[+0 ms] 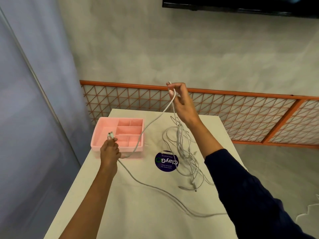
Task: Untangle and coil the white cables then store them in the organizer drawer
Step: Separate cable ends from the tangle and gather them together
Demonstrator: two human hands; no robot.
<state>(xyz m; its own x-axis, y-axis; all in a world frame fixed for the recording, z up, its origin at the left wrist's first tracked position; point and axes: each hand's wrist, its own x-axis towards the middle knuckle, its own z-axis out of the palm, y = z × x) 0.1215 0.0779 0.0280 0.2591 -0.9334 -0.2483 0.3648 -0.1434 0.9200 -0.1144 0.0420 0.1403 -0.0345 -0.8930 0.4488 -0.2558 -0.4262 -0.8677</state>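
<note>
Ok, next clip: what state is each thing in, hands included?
pink organizer: open-topped, no coiled cable stored inside.
left hand: grips white plug ends above the pink organizer.
right hand: raised, pinches the stretched cable near its end.
stretched cable: slack between both hands, crossing the pink organizer.
cable tangle: uncoiled, hangs from the right hand onto the table.

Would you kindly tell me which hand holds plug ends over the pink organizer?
The left hand, pinching plug ends over the pink organizer; the right hand, raised higher, holds the tangled white cables.
</note>
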